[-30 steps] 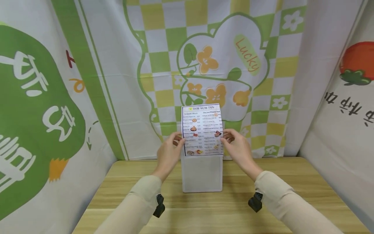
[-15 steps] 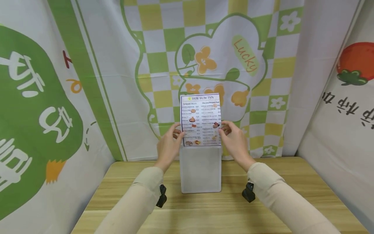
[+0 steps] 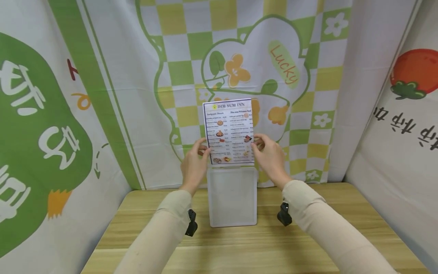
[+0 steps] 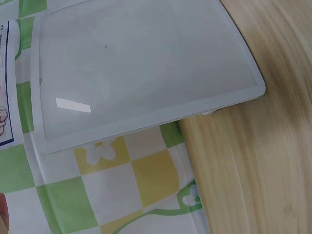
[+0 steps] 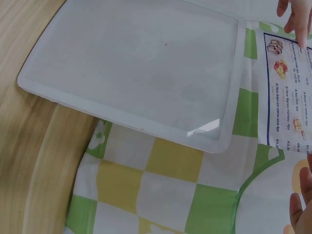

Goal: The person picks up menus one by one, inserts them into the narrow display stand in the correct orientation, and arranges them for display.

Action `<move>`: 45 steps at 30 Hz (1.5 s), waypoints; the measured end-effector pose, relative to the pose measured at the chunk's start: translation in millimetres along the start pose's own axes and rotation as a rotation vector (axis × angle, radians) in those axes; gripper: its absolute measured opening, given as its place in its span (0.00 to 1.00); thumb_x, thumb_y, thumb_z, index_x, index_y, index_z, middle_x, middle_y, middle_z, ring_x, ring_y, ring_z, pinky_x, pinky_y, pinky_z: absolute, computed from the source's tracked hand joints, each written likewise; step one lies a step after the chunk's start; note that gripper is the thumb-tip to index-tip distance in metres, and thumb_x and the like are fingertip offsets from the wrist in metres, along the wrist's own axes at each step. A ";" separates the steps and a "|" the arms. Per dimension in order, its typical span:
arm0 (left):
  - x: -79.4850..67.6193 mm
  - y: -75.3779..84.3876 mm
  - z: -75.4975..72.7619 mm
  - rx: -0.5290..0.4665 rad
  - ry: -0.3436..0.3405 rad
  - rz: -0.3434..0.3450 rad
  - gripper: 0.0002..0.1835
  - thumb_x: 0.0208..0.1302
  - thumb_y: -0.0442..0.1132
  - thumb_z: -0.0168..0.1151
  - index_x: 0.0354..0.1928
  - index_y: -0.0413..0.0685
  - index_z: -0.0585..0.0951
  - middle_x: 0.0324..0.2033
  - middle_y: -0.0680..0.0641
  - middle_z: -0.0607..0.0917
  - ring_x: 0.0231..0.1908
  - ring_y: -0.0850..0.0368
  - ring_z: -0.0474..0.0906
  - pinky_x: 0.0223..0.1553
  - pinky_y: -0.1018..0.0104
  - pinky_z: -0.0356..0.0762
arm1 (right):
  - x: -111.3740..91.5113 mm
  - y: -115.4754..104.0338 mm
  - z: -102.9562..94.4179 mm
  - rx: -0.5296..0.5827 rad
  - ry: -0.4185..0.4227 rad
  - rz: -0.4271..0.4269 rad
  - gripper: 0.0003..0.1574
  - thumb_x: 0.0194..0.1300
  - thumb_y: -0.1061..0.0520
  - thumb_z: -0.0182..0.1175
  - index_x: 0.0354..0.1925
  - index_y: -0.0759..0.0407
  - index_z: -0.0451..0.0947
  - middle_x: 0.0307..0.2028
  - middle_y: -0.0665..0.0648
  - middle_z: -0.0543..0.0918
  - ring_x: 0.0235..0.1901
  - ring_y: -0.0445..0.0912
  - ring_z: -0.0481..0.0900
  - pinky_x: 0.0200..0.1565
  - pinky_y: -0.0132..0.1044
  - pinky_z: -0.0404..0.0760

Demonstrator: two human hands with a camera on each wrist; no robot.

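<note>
Sleeves: cream; L sleeve (image 3: pixel 154 232) showing at 7 o'clock in head view, R sleeve (image 3: pixel 332 224) at 4.
Wrist cams: small, black; L wrist cam (image 3: pixel 192 222) sitting by L cuff, R wrist cam (image 3: pixel 284 214) by R cuff.
Tabletop (image 3: pixel 236 249): wood-grained, pale; lying at 6 o'clock, extending under both forearms.
White panel (image 3: pixel 232 198): rectangular, w/ paler rim & rounded corners; standing on tabletop at 6 o'clock of menu; exact lean hard to judge. Glare streak (image 4: pixel 73 105) showing on its face in both wrist views.
L hand (image 3: pixel 194 165): pinching menu's L edge btwn thumb & index, at approx. 8 o'clock of sheet.
R hand (image 3: pixel 272 158): pinching R edge likewise, approx. 4 o'clock.
Menu sheet (image 3: pixel 229 131): headed "DIM SUM INN"; hanging btwn the hands at 12 o'clock of panel, just above its top edge & apart fr. it, cloth showing in gap (wrist views). Dk blue border framing 2 text cols. w/ small food pics; fine print too small to read in head view.
Back cloth (image 3: pixel 178 72): white, w/ green & yellow checks; orange blossoms showing above menu, "Lucky" at approx. 1 o'clock.
Side cloths: L cloth (image 3: pixel 27 152) bearing lg. green shape w/ white characters, 9 o'clock; R cloth (image 3: pixel 380 160) bearing tomato print (image 3: pixel 415 74), btwn 2 & 3 o'clock.
</note>
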State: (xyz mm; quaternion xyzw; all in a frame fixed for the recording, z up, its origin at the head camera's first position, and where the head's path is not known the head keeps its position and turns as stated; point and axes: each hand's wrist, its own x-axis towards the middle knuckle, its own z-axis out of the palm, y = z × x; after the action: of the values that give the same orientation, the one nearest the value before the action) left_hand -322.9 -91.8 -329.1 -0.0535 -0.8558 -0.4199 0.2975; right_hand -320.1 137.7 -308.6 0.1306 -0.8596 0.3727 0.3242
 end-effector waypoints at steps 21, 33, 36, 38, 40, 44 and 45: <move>0.0 -6.7 2.1 0.026 -0.009 0.004 0.19 0.69 0.46 0.63 0.61 0.58 0.77 0.43 0.55 0.87 0.38 0.56 0.80 0.32 0.60 0.72 | 3.5 5.4 8.6 0.007 -0.031 0.059 0.18 0.68 0.59 0.63 0.55 0.61 0.78 0.39 0.59 0.87 0.34 0.51 0.82 0.33 0.44 0.78; 0.5 -8.4 2.5 0.029 -0.014 0.018 0.19 0.68 0.45 0.64 0.60 0.58 0.78 0.43 0.55 0.88 0.38 0.56 0.81 0.32 0.60 0.72 | 5.4 6.5 6.9 -0.004 -0.043 0.038 0.18 0.68 0.59 0.63 0.55 0.61 0.78 0.38 0.59 0.87 0.33 0.51 0.82 0.32 0.44 0.79; 1.4 -8.9 2.2 0.035 -0.003 0.021 0.19 0.68 0.44 0.64 0.60 0.58 0.78 0.43 0.55 0.88 0.37 0.56 0.80 0.33 0.60 0.72 | 5.6 6.2 7.3 -0.015 -0.040 0.021 0.17 0.69 0.59 0.62 0.54 0.61 0.78 0.38 0.59 0.87 0.33 0.50 0.82 0.30 0.44 0.78; 2.2 -8.8 2.1 0.039 0.002 0.024 0.19 0.68 0.44 0.65 0.60 0.57 0.78 0.43 0.55 0.88 0.36 0.55 0.80 0.33 0.60 0.72 | 5.5 6.0 7.4 -0.021 -0.040 0.013 0.17 0.69 0.58 0.62 0.54 0.60 0.79 0.38 0.58 0.87 0.32 0.50 0.82 0.28 0.43 0.77; 2.7 -8.7 2.0 0.043 0.004 0.024 0.19 0.67 0.44 0.65 0.59 0.57 0.79 0.43 0.54 0.88 0.36 0.55 0.80 0.33 0.60 0.72 | 5.7 5.9 7.8 -0.023 -0.040 0.009 0.17 0.69 0.58 0.62 0.54 0.60 0.78 0.37 0.58 0.87 0.31 0.50 0.82 0.27 0.43 0.77; 3.0 -8.4 2.4 0.044 0.000 0.023 0.18 0.67 0.43 0.65 0.59 0.57 0.79 0.43 0.54 0.88 0.37 0.55 0.81 0.33 0.60 0.73 | 5.8 5.5 7.7 -0.021 -0.038 0.007 0.17 0.69 0.59 0.62 0.54 0.61 0.79 0.37 0.58 0.87 0.31 0.50 0.82 0.27 0.42 0.76; 3.1 -8.2 2.6 0.042 -0.001 0.023 0.18 0.67 0.43 0.65 0.59 0.56 0.79 0.42 0.54 0.88 0.37 0.55 0.81 0.33 0.60 0.73 | 6.0 5.6 7.6 -0.020 -0.037 0.008 0.17 0.69 0.59 0.62 0.54 0.61 0.79 0.37 0.58 0.87 0.31 0.50 0.82 0.27 0.42 0.76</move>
State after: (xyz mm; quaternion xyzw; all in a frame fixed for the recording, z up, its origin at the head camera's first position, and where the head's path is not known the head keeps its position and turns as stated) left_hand -329.3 -95.7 -334.2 -0.0573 -0.8638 -0.3985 0.3029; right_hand -330.7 136.2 -311.6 0.1309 -0.8696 0.3630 0.3079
